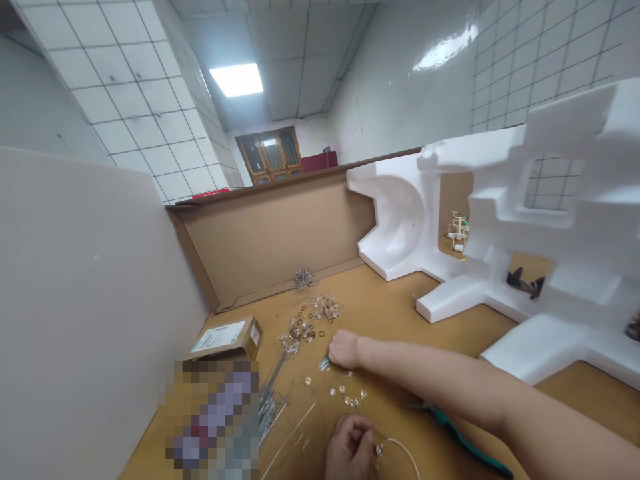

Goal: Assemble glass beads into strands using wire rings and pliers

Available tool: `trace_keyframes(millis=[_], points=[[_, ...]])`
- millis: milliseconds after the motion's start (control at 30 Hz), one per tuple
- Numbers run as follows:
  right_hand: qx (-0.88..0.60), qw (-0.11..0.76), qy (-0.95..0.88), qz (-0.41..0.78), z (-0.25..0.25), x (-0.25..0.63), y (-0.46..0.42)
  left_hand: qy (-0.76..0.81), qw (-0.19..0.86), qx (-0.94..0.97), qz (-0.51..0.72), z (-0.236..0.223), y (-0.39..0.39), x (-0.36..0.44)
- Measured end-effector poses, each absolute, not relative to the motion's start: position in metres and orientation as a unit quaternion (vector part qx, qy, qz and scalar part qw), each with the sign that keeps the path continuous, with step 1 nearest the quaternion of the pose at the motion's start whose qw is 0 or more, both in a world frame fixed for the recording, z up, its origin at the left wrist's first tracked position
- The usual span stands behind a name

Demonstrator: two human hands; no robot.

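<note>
My left hand (350,447) is at the bottom middle, fingers curled and thumb pinched in. At its fingertips is a clear bead (379,451) with a thin pale curved wire (405,450) running off to the right. My right hand (344,349) reaches across from the right and rests on the table, closed, its fingertips turned from view. Short silver pins (325,363) stick out beside its fingers; whether it grips them is hidden. Between the hands lie several loose clear beads (353,401). Green-handled pliers (460,437) lie under my right forearm.
Small rings and clear pieces (300,330) are heaped beyond my hands, with a darker pile (303,279) farther back. Long metal wires (270,410) lie to the left, near an opened small box (225,339). White foam packing (450,293) stands on the right; a cardboard wall (280,233) borders the back.
</note>
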State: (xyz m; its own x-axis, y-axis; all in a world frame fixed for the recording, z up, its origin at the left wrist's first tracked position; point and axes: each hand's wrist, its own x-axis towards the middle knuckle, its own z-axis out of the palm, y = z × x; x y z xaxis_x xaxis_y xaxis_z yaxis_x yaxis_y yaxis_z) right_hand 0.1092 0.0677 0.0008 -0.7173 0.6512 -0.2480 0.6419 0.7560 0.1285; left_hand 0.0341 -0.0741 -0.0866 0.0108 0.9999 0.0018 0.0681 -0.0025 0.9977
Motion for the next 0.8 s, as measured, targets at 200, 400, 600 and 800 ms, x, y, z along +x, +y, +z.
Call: trace_keyframes(millis=[200, 400, 600, 800], points=[[0.386, 0.174, 0.904, -0.057, 0.012, 0.116, 0.070, 0.518, 0.477, 0.535, 0.467, -0.083, -0.075, 0.034], [0.397, 0.200, 0.874, -0.197, 0.024, 0.153, 0.063, 0.513, 0.359, 0.649, 0.432, -0.049, -0.080, 0.024], [0.411, 0.188, 0.864, -0.220, 0.042, 0.168, 0.031, 0.548, 0.209, 0.710, 0.389, -0.012, -0.064, 0.024], [0.440, 0.106, 0.872, -0.186, 0.058, 0.160, -0.006, 0.536, 0.169, 0.797, 0.222, 0.003, -0.038, 0.037]])
